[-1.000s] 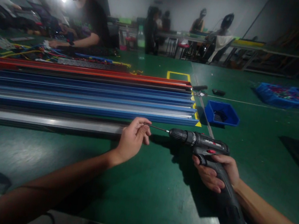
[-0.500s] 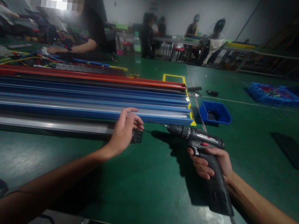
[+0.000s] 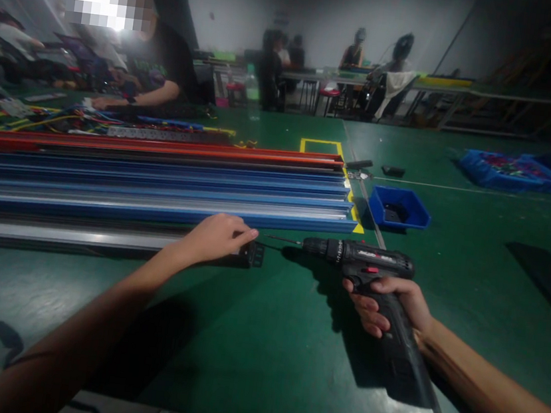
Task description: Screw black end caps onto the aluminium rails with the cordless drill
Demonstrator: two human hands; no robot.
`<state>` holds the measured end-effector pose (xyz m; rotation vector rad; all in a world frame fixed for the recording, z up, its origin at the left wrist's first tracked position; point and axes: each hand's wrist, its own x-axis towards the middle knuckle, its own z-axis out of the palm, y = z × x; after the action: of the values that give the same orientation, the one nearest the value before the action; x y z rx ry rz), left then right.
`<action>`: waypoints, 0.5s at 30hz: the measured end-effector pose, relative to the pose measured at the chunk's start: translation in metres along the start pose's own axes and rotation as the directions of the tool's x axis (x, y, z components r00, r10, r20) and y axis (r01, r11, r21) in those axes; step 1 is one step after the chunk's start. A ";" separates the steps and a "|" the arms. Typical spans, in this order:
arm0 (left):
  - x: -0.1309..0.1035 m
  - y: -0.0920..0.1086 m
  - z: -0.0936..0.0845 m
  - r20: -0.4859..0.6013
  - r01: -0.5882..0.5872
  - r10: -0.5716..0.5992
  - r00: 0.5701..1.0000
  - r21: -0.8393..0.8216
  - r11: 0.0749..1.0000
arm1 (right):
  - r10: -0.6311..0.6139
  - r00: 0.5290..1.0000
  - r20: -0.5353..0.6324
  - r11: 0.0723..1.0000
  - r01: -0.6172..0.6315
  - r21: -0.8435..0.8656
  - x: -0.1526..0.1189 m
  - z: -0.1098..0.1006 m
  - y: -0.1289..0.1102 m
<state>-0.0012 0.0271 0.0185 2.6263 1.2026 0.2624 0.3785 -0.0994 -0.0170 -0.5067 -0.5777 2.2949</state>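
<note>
My right hand (image 3: 389,304) is wrapped around the grip of a black cordless drill (image 3: 374,259), its long thin bit pointing left. My left hand (image 3: 218,238) is above the near end of a black and silver profile (image 3: 101,239), thumb and fingers pressed together close to the bit's tip. Whatever those fingers pinch is hidden or too small to name. A black end cap (image 3: 255,255) with slots shows at the profile's right end, just under the fingertips.
Blue metal profiles (image 3: 274,218) and a red one (image 3: 261,155) lie behind. A blue bin (image 3: 403,212) with dark parts stands to the right, near a flat black piece (image 3: 543,276). Blue trays (image 3: 505,171) sit farther back. A co-worker (image 3: 165,65) works across the green table (image 3: 248,350).
My left hand has turned over and lowered towards the profile's end, its fingers closing. The drill has shifted slightly left and down, its bit now nearer those fingertips.
</note>
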 end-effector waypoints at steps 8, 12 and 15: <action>-0.001 -0.005 -0.004 0.046 -0.120 0.135 0.990 -0.240 0.963 | 0.063 0.997 -0.044 0.998 -0.063 0.022 -0.002 0.006 0.004; 0.001 -0.007 -0.003 0.058 -0.112 0.138 0.989 -0.331 0.937 | 0.101 0.992 -0.080 0.995 -0.099 0.022 -0.003 0.009 0.002; 0.002 -0.010 -0.001 0.064 -0.100 0.130 0.989 -0.354 0.930 | 0.115 0.990 -0.085 0.993 -0.113 0.033 -0.002 0.008 0.002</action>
<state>-0.0068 0.0350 0.0166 2.3709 0.8808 0.3459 0.3750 -0.1046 -0.0111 -0.6370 -0.4851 2.3723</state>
